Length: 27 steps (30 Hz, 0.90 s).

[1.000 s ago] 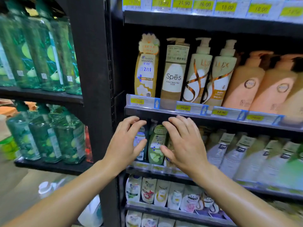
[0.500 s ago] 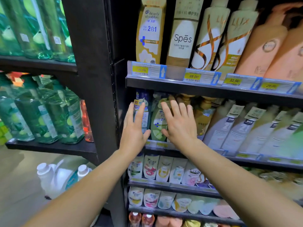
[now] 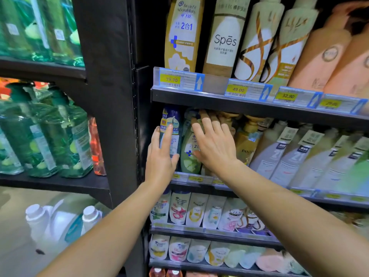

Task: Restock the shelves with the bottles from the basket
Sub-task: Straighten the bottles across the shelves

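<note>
Both hands, left hand [image 3: 161, 156] and right hand [image 3: 214, 145], press flat, fingers spread, against shelf bottles [image 3: 188, 154].

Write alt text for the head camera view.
Two bare hands press flat against shampoo bottles on a store shelf: the left hand on a blue-capped bottle, the right hand on a green bottle. Yellow price tags line the shelf above.

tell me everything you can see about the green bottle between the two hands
The green bottle stands upright on the second shelf, front row. It looks like glossy plastic, pale green, with a white label panel, a blue cross and "2" printed on it, and pale shapes near the base. Its top is hidden under the shelf edge. The right hand lies flat over its right side; the left hand rests on the blue and white bottle beside it.
</note>
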{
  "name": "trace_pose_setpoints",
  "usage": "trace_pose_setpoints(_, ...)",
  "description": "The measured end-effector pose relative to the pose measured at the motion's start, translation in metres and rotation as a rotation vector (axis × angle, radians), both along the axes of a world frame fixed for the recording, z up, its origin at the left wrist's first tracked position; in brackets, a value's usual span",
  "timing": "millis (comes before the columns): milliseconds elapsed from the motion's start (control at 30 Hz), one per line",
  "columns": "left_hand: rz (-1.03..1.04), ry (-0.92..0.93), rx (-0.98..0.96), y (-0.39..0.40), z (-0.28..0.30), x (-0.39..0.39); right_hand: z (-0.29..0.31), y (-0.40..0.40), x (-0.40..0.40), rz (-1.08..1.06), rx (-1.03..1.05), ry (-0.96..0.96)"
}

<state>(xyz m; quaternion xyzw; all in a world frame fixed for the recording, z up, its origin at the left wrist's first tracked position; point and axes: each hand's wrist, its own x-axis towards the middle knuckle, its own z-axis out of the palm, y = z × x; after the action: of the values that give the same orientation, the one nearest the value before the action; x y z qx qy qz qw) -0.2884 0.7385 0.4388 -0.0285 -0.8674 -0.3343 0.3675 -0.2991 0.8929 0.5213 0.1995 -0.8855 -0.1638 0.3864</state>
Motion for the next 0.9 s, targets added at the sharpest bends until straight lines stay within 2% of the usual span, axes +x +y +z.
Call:
trace_pose_setpoints(533, -0.061, 0.017, 0.052, -0.007, -0.003, -0.011, -0.001, -0.010, -0.004, -0.019, -0.059, 0.032)
trace_pose_setpoints(900, -0.040, -0.048, 0.038, -0.005, 0.007, 0.003, -0.003, -0.002, 0.013, 0.019, -0.103, 0.011)
